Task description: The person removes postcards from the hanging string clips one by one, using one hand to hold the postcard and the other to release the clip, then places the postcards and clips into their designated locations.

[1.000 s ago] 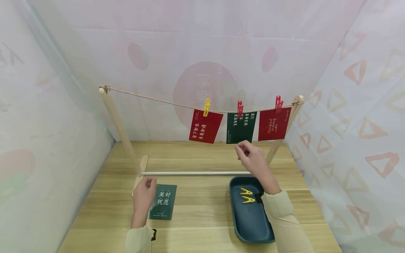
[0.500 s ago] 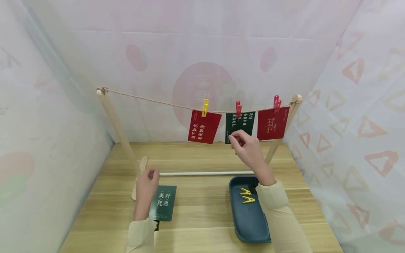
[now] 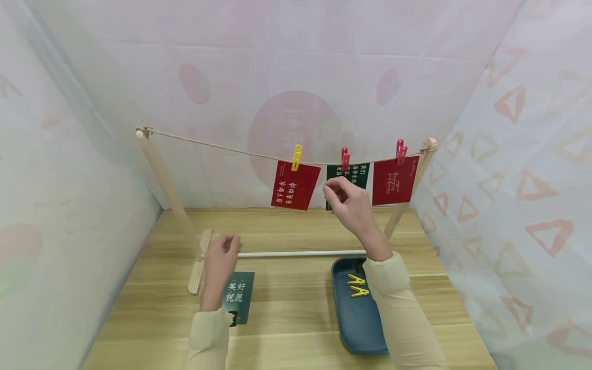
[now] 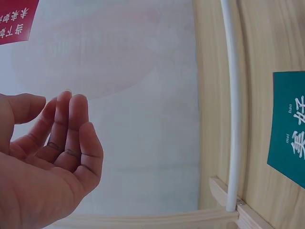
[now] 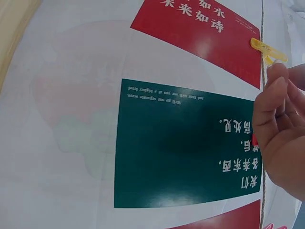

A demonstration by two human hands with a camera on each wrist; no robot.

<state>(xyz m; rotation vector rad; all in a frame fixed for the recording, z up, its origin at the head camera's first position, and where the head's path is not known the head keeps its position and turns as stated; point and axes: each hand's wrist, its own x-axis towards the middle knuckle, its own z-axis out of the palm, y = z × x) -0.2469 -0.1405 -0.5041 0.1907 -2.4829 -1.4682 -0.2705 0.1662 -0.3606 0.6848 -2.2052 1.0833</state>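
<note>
A twine line (image 3: 208,141) sags between two wooden posts. From it hang a red card (image 3: 295,185) under a yellow clip (image 3: 296,156), a green card (image 3: 358,174) under a red clip (image 3: 344,158), and another red card (image 3: 394,180). My right hand (image 3: 342,198) is raised in front of the green card (image 5: 186,148), fingers loosely curled near the line, with nothing seen in them. My left hand (image 3: 221,257) hovers with relaxed fingers (image 4: 71,129) over a green card (image 3: 240,293) lying on the table.
A dark blue tray (image 3: 356,329) at the right holds two yellow clips (image 3: 355,285). A white rod (image 3: 300,253) joins the rack's wooden feet across the table. Patterned sheets wall in the back and both sides.
My right hand has risen and moved left, from below the green hanging card to in front of it. My left hand has lifted slightly off the table card.
</note>
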